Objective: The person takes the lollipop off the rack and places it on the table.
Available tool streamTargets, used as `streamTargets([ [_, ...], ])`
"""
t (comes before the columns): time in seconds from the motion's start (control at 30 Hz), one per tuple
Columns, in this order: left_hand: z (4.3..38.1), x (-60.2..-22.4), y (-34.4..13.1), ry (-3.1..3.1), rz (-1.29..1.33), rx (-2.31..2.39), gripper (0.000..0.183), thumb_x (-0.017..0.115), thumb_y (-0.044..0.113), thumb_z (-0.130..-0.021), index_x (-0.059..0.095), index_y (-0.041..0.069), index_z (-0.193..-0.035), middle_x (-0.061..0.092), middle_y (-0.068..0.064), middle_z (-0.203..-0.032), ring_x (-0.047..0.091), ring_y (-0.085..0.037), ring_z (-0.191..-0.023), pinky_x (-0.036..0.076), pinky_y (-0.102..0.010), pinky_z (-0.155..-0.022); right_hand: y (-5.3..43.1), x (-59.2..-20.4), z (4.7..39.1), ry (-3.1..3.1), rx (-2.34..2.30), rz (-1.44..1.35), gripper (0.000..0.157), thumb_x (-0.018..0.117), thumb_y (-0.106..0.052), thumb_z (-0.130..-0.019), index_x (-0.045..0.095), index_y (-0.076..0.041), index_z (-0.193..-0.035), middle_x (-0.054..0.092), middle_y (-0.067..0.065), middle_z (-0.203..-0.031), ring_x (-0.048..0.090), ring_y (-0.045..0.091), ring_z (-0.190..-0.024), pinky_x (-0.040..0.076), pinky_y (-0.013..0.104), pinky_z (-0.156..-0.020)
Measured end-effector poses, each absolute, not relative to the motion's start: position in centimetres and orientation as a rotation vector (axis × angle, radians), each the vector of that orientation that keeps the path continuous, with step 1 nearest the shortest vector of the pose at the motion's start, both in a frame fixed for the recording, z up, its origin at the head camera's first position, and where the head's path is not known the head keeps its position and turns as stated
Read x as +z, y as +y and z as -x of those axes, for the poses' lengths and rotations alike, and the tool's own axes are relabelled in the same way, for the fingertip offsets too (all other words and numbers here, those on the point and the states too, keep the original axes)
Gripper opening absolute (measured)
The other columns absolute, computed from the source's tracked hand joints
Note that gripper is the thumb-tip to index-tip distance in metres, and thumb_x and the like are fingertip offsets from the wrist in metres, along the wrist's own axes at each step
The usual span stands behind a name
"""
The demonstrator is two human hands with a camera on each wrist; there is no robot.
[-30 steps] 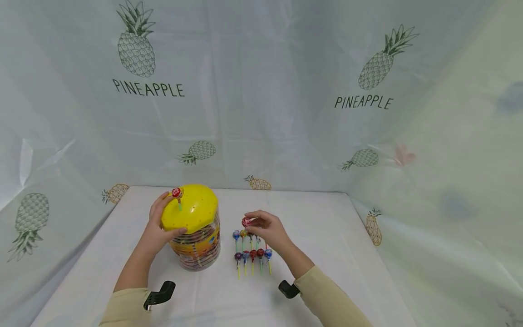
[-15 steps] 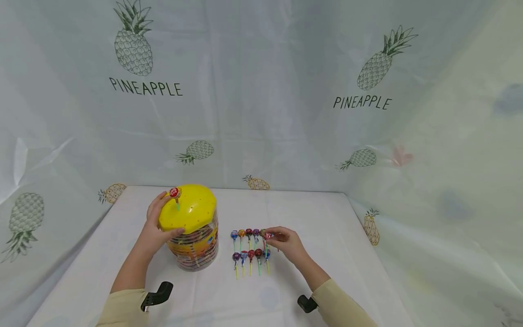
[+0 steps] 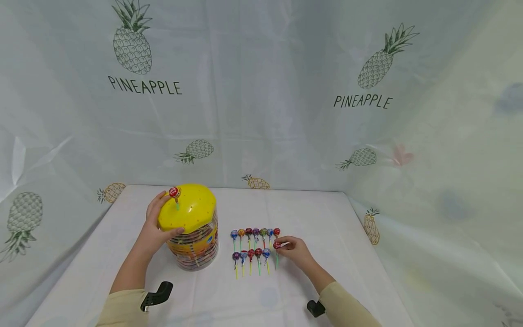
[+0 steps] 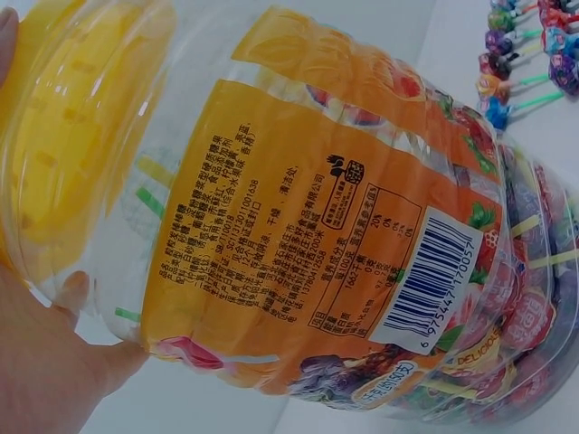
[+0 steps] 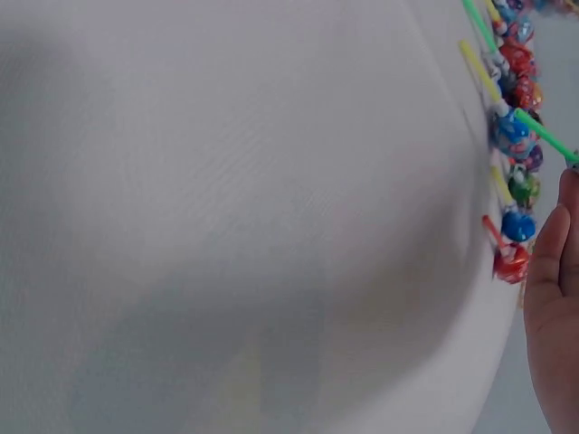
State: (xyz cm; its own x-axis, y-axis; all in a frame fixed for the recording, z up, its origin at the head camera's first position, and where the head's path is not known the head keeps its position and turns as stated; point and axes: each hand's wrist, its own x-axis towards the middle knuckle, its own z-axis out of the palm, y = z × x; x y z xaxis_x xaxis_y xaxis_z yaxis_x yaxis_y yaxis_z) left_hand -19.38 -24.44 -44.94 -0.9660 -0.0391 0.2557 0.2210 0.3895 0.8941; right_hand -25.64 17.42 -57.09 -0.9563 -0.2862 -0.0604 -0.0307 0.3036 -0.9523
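My left hand (image 3: 157, 231) grips the yellow lid (image 3: 194, 211) of a clear plastic jar (image 3: 198, 252) with its thumb and fingers spread around the rim. Lollipops show inside the jar in the left wrist view, behind its orange label (image 4: 271, 208). One red lollipop (image 3: 174, 192) stands up from the lid. My right hand (image 3: 298, 251) pinches the wrapped head of a red lollipop (image 3: 277, 245), whose green stick (image 5: 543, 136) points toward me. It hangs at the right end of the front row, beside a blue lollipop (image 3: 266, 253).
Two rows of wrapped lollipops lie right of the jar: a back row ending in a red lollipop (image 3: 277, 231) and a front row starting with a purple lollipop (image 3: 236, 256). A white cloth (image 3: 229, 304) covers the table. A pineapple-print curtain (image 3: 261, 113) hangs behind.
My right hand has carried the red lollipop rightward and toward me, from above the back row to the front row's right end. My left hand keeps its grip on the lid.
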Motion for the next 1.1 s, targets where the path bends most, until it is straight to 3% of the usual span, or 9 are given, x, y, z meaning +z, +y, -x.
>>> streamTargets([
  [0.1,19.4,-45.0,-24.4,-2.416,0.154,-1.601,0.094,0.079,0.015,-0.082,0.02,0.016,-0.154,-0.004,-0.005,-0.16,0.012,-0.046,-0.141,0.026,-0.067,-0.105,17.6,-57.7,25.9,2.364,-1.656,0.287,0.028,0.074,-0.003,-0.084,0.07,0.002,-0.112,0.072,0.01,-0.098,0.067,0.016,-0.08,0.055,0.028,-0.071],
  [0.33,19.4,-45.1,-24.5,-2.42,0.155,-1.602,0.093,0.079,0.016,-0.082,0.02,0.017,-0.154,-0.003,-0.005,-0.16,0.012,-0.046,-0.141,0.025,-0.067,-0.106,17.4,-58.7,26.1,2.515,-1.39,0.275,0.027,0.079,-0.011,-0.082,0.073,-0.009,-0.108,0.065,0.0,-0.095,0.057,0.015,-0.074,0.051,0.029,-0.059],
  [1.1,19.2,-44.9,-24.4,-2.419,0.132,-1.604,0.095,0.08,0.013,-0.081,0.02,0.016,-0.154,-0.004,-0.006,-0.161,0.012,-0.048,-0.141,0.027,-0.067,-0.105,15.9,-59.0,26.0,2.797,-1.076,0.319,0.022,0.081,-0.018,-0.08,0.073,-0.013,-0.1,0.056,-0.004,-0.084,0.05,0.014,-0.072,0.044,0.028,-0.06],
])
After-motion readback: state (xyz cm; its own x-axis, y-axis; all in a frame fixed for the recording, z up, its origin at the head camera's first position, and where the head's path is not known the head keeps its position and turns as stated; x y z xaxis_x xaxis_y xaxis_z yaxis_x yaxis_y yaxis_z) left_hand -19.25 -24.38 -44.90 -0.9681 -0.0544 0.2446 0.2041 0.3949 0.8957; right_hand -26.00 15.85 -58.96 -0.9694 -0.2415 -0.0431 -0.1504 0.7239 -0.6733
